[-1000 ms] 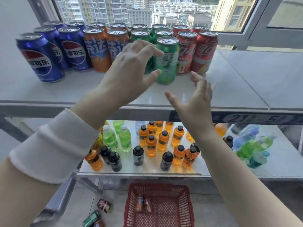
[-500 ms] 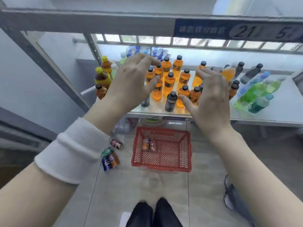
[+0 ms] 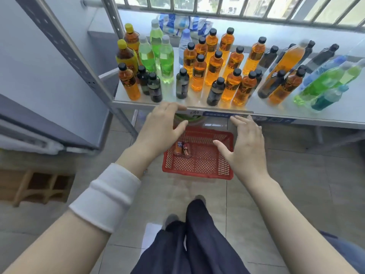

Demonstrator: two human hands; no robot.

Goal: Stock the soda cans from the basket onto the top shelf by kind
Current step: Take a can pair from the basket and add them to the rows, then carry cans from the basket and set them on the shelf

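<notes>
A red plastic basket (image 3: pixel 197 169) stands on the tiled floor below the lower shelf. Two cans lie side by side in its far left corner: an orange can (image 3: pixel 178 148) and a red can (image 3: pixel 186 149). My left hand (image 3: pixel 160 128) hovers above the basket's left side, fingers spread, holding nothing. My right hand (image 3: pixel 245 143) hovers over the basket's right side, also spread and empty. The top shelf with the stocked cans is out of view.
The lower shelf (image 3: pixel 335 107) carries several orange, dark, green and blue drink bottles, some lying down at the right. A grey shelf upright (image 3: pixel 79 62) slants at the left. A wooden stool (image 3: pixel 37 186) stands at the far left. My legs (image 3: pixel 189 240) are below.
My view has dropped from the top shelf of cans to the floor and basket. Both empty hands have come down from the top shelf to just above the basket.
</notes>
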